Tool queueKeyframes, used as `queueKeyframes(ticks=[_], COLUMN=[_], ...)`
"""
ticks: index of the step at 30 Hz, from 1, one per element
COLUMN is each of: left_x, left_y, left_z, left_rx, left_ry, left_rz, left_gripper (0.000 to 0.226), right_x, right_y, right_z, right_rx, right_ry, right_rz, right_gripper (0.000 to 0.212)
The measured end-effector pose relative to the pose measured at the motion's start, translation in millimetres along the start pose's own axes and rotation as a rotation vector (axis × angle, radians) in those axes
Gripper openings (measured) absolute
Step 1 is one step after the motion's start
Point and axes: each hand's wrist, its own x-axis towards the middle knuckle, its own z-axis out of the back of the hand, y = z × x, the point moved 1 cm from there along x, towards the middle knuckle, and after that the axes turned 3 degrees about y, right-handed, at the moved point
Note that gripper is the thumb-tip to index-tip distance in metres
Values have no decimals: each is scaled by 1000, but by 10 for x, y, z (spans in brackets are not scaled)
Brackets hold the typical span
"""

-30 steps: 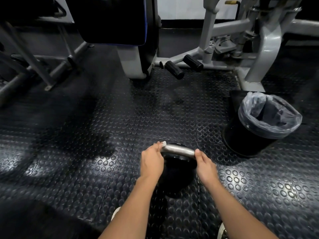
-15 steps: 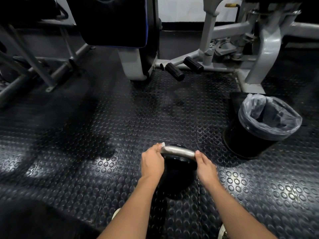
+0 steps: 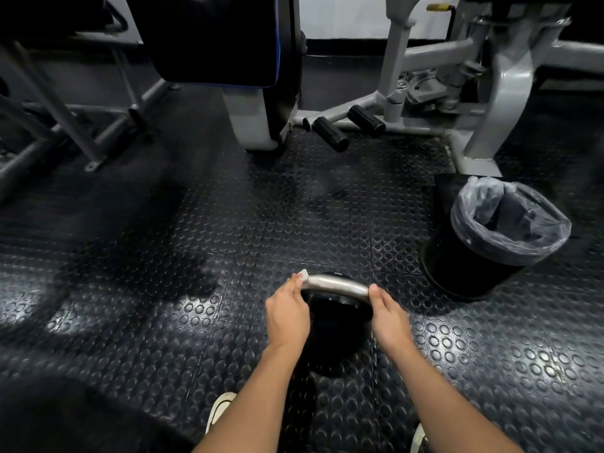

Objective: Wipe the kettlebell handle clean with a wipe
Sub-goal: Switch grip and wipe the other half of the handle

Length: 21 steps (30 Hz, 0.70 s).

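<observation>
1. Black rubber flooring with raised round studs fills the room, lit in patches and dark elsewhere; a strip of white wall shows at the top.
2. Grey steel gym machine frames stand at the back, with a black padded panel cut off by the top edge and two black foam rollers low down.
3. Right of centre stands a round black waste bin lined with a translucent grey plastic bag; its contents cannot be made out.
4. On the floor between the forearms sits the round black kettlebell with its curved silver metal handle.
5. Left hand curls round the handle's left end, pinching a small white wipe against it, mostly hidden.
6. Right hand grips the handle's right end.
7. White shoe tips peek out below, partly hidden.
</observation>
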Motion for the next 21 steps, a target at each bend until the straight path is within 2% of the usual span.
queueKeyframes(ticks=[3,7,12,17,21], left_x=[105,12,86,2,38], left_y=[18,36,114,87,134], left_z=[4,-47,-64,-127,-107], left_rx=[-1,-5,-46,-42,-41], left_ry=[-1,-25,-53,-45,-76], left_rz=[58,-13,3,-59,-9], left_gripper=[37,33,33,33,32], right_x=[0,-12,-14,-22,-33], right_y=[12,27,30,38,41], right_z=[5,4,5,8,8], right_rx=[-1,-12,-14,-11,-6], right_ry=[-3,0,-6,-5,-2], right_rz=[0,6,10,3,7], right_gripper=[54,53,52,52,51])
